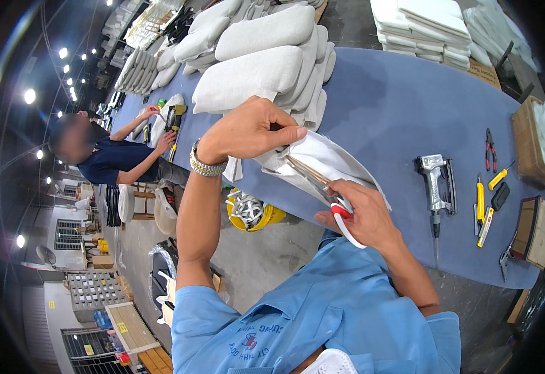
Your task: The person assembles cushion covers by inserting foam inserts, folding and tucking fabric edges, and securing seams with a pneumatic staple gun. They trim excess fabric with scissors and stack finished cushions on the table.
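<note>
My right hand (369, 218) is wrapped round the red-and-white handles of a pair of scissors (341, 212). Its blades point left and away, lying along the near side of a white padded fabric piece (332, 159) at the table edge. My left hand (250, 128), with a metal watch on its wrist, is bent over the far left end of that piece. Its fingers are closed on the fabric beside the blade tips, though the hand partly hides the grip. Just beyond the left hand rises a stack of light grey padded pieces (247, 78).
On the blue table (378, 118), a staple gun (433, 184), red-handled pliers (490, 151) and yellow cutters (480, 196) lie to the right. A yellow basket (275, 217) of white scraps stands below the near edge. A co-worker (116, 156) handles a tool at the left.
</note>
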`<state>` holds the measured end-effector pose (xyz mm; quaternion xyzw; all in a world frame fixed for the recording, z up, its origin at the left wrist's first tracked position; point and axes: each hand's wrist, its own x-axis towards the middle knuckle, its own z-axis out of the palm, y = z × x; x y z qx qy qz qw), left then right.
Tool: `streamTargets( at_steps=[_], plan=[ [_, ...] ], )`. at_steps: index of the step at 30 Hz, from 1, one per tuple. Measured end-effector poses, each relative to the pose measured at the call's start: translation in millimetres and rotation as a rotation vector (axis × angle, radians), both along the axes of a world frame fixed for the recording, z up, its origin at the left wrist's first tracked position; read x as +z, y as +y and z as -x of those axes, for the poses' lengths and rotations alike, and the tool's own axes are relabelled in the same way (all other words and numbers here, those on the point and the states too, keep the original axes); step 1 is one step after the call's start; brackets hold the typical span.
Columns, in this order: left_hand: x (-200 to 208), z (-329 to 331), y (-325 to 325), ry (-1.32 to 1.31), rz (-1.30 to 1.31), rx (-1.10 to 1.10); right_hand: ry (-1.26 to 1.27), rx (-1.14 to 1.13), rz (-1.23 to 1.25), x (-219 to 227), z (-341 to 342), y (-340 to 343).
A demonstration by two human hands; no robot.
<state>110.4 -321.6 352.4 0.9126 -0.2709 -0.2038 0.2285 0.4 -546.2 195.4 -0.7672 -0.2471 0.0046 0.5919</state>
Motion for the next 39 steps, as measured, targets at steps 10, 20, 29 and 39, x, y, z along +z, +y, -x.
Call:
streamTargets(
  at_steps=[10,20,29,39],
  plan=[
    [3,11,-9,-0.213,0.114,-0.161,0.181,0.093,-0.038,5,-12,-15],
    [2,16,-3,-0.388,0.123,-0.088,0.348,0.207,-0.192,3,-14,-19],
    [-39,42,34,-0.402,0.552,0.139,0.426,0.409,-0.342,4,-22,-23],
    [-28,58,44,-0.271,0.456,0.116,0.403,0.491,-0.274,-5,-16,-9]
  ],
)
